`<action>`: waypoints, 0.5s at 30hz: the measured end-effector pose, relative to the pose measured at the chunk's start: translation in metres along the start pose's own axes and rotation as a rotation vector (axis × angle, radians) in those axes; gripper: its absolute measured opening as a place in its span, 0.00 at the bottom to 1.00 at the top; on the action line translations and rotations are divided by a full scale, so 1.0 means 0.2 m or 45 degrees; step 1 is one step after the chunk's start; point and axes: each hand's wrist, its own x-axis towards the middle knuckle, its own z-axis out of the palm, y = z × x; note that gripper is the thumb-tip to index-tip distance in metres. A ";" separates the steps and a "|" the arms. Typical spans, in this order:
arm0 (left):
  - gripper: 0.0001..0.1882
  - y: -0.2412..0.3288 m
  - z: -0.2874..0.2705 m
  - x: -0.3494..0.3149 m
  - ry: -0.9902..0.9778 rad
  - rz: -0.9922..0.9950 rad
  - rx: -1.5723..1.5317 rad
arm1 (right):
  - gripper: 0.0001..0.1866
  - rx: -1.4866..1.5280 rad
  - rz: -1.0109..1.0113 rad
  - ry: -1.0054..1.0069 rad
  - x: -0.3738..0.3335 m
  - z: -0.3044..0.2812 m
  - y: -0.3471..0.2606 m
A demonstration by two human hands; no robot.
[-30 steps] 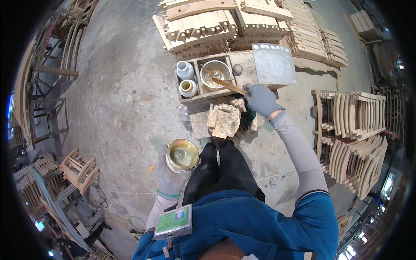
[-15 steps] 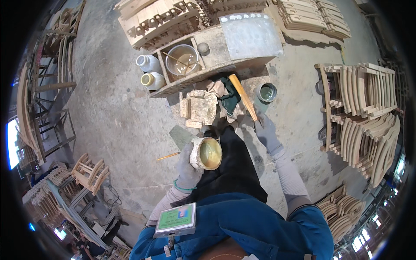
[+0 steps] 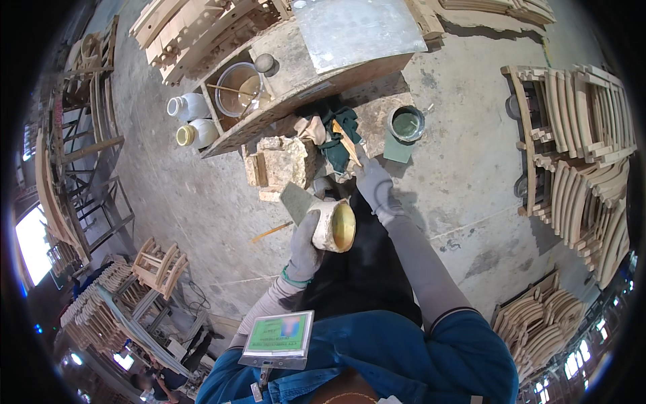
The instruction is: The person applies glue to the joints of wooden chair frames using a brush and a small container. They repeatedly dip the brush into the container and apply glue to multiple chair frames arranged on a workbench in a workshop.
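My gloved left hand (image 3: 306,249) is closed around a whitish, crusted pot (image 3: 325,226). The pot is tilted, its mouth facing right, with yellowish residue inside. A flat grey-green piece (image 3: 296,200) juts out beside the pot, and a thin wooden stick (image 3: 272,232) shows left of the hand; whether the hand holds either cannot be made out. Farther ahead, my gloved right hand (image 3: 375,186) grips the near end of a yellowish wooden piece (image 3: 346,141), which points away over dark green and beige rags (image 3: 342,138).
A crusted block (image 3: 289,163) stands left of the rags. A dark pot (image 3: 406,124) sits to the right. Beyond is a low wooden bench (image 3: 296,54) with a clear basin (image 3: 237,101); two white jugs (image 3: 192,106) stand beside it. Stacked wooden parts (image 3: 572,128) line the right.
My right hand has moved left and away from me, and the wooden piece looks shorter from this angle. The pot has tipped farther to the right. The view has shifted too.
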 end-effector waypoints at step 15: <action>0.16 -0.40 -0.12 0.51 -0.019 -0.162 0.344 | 0.20 0.048 -0.092 -0.453 0.17 -0.38 0.21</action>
